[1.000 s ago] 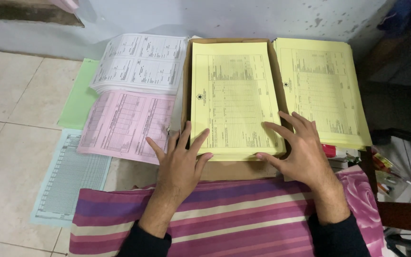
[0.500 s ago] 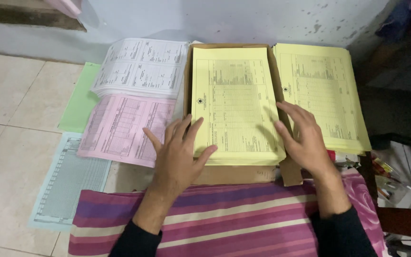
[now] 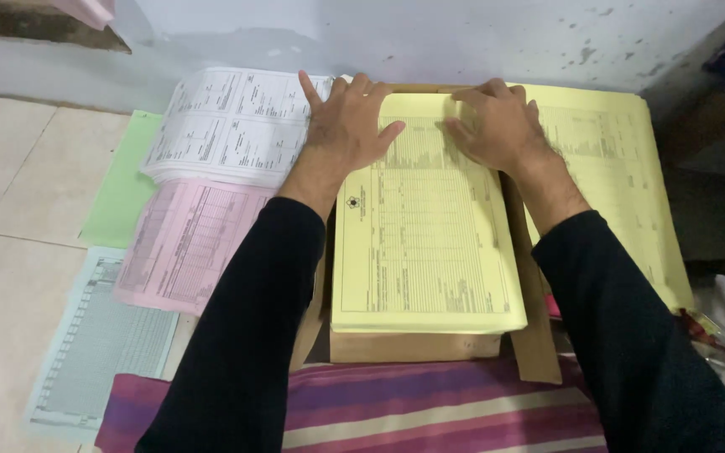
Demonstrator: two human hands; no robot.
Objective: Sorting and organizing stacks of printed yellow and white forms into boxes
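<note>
A thick stack of yellow printed forms (image 3: 425,243) lies on a brown cardboard box (image 3: 413,346) in front of me. My left hand (image 3: 347,122) rests flat on the stack's far left corner, fingers spread. My right hand (image 3: 497,124) presses on the far right corner, fingers curled over the top edge. Both arms wear black sleeves. Neither hand has lifted a sheet.
A second yellow stack (image 3: 623,184) lies to the right. On the tiled floor to the left lie a white stack (image 3: 228,126), pink forms (image 3: 182,243), a green sheet (image 3: 123,184) and a pale blue sheet (image 3: 98,344). A purple striped cloth (image 3: 430,411) lies near me.
Both hands slid from the near edge of the yellow stack up to its far edge. The view moved closer over the stack.
</note>
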